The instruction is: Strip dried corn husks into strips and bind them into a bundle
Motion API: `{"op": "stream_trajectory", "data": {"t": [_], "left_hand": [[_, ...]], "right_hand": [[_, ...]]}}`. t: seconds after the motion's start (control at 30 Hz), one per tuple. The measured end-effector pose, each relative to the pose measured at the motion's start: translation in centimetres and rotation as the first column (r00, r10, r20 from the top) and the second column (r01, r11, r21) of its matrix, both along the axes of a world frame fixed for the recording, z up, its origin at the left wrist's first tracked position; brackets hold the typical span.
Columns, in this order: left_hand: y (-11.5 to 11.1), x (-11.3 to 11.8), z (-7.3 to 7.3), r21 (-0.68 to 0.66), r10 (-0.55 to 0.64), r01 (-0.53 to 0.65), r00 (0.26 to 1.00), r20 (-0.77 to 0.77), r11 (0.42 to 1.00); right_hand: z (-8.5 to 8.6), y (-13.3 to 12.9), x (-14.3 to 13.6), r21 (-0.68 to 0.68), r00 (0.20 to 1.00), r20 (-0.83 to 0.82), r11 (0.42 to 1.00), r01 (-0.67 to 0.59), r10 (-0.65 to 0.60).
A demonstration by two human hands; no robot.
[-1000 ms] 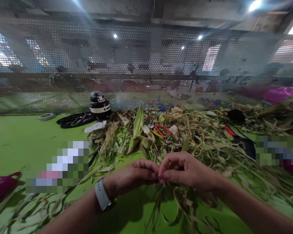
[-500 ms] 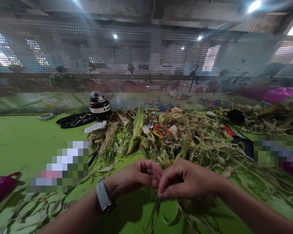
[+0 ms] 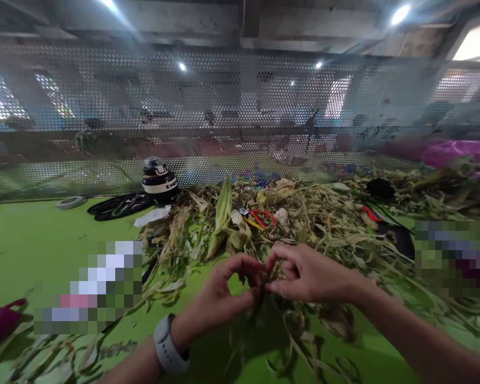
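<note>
My left hand [image 3: 232,285], with a pale-banded watch [image 3: 170,344] on its wrist, pinches a thin bundle of husk strips [image 3: 258,301] between thumb and fingers. The strips hang down, dark and blurred. Fingertip to fingertip with it, my right hand [image 3: 304,274] is closed in a pinch at the top of the bundle; what lies between its fingers is too small to make out. Beyond the hands stands a whole green corn husk [image 3: 223,213] amid a heap of dry husk strips [image 3: 324,208]. Pliers with red and yellow handles [image 3: 262,217] lie on that heap.
A perforated metal screen [image 3: 224,106] closes off the back of the green table [image 3: 16,229]. A black lidded bottle [image 3: 159,184] stands near it, beside a black coil [image 3: 118,207] and a white ring [image 3: 71,202]. A pink plastic bag [image 3: 456,156] lies at the right.
Both hands have risen slightly. The left hand's fingers now curve into a wider loop around the bundle, and the right hand's index finger has lifted. The view has shifted a little.
</note>
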State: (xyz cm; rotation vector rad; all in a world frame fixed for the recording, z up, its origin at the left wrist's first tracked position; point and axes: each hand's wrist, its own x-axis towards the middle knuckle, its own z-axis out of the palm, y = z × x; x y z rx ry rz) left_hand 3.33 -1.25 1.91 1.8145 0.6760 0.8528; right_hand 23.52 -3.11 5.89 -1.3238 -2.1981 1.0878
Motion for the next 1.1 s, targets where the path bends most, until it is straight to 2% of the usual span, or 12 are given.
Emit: {"op": "stream_trajectory", "data": {"t": [0.07,0.17,0.23,0.3,0.43,0.67,0.9,1.1], "left_hand": [[-0.2,0.1,0.0,0.223,0.069,-0.056,0.996,-0.051,0.973],[-0.3,0.2,-0.7,0.474,0.170,-0.126,0.984,-0.050,0.871],[-0.3,0.2,-1.3,0.577,0.220,-0.160,0.975,-0.035,0.801],[-0.3,0.1,-1.6,0.629,0.257,-0.180,0.966,-0.032,0.756],[-0.7,0.1,-1.5,0.644,0.308,-0.206,0.950,-0.048,0.737],[-0.7,0.2,-2.2,0.568,0.290,-0.261,0.956,0.040,0.781],[-0.6,0.3,-2.2,0.599,0.293,-0.256,0.955,0.037,0.759],[-0.5,0.2,-2.2,0.587,0.281,-0.237,0.960,0.017,0.774]], "right_hand": [[-0.2,-0.2,-0.4,0.050,0.999,0.041,0.999,-0.001,-0.002],[-0.4,-0.4,-0.9,0.177,0.994,0.109,0.984,0.003,-0.023],[-0.5,-0.5,-1.2,0.240,0.989,0.133,0.971,0.024,-0.058],[-0.7,-0.5,-1.5,0.260,0.987,0.133,0.964,0.056,-0.094],[-1.3,-0.3,-2.0,0.308,0.984,0.092,0.945,0.115,-0.150],[-2.5,-0.3,-2.1,0.416,0.983,0.074,0.901,0.123,-0.169],[-2.2,-0.3,-2.0,0.396,0.992,0.031,0.912,0.102,-0.125],[-2.2,0.0,-1.8,0.430,0.992,0.066,0.900,0.068,-0.106]]}}
